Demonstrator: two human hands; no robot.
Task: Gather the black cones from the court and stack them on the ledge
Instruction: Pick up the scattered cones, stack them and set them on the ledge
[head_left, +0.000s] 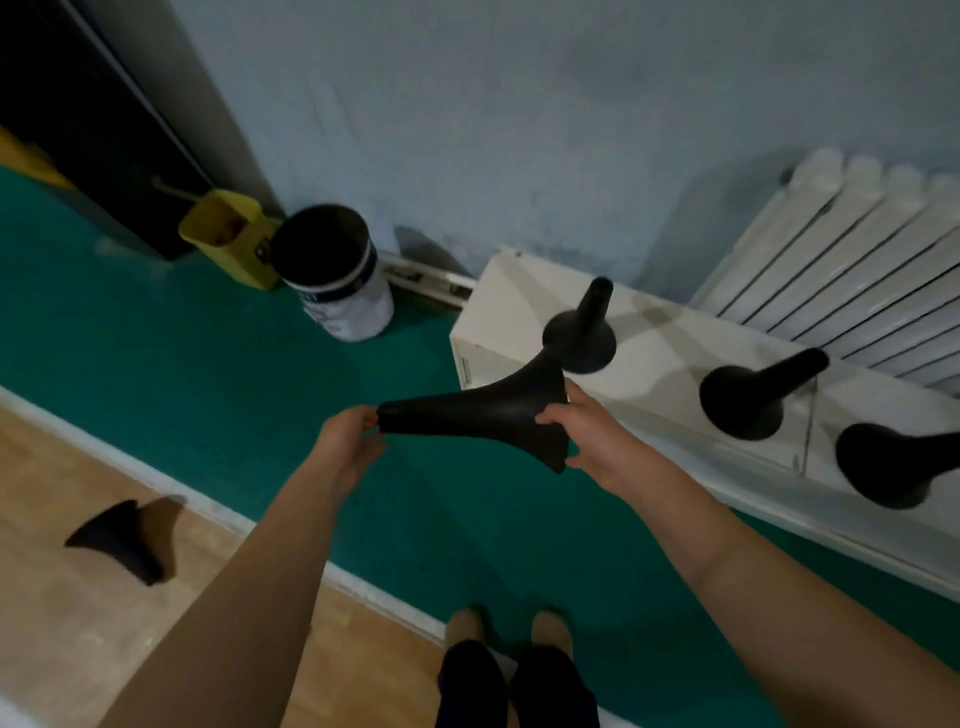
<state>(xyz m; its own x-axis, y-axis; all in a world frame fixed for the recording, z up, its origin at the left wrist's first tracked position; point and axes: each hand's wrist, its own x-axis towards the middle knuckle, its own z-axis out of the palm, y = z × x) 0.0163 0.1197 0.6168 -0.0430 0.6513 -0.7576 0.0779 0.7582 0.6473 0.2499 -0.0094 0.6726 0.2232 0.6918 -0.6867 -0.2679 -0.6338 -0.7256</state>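
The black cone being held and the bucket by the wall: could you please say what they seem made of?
The held cone: probably soft rubber or flexible plastic, matte; its base looks flexed in the right hand. The bucket: likely plastic, smooth white.

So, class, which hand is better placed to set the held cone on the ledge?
Right. The right hand grips the cone by its wide base beside the ledge, close to the nearest standing cone. The left hand only pinches the narrow tip, farther out over the floor.
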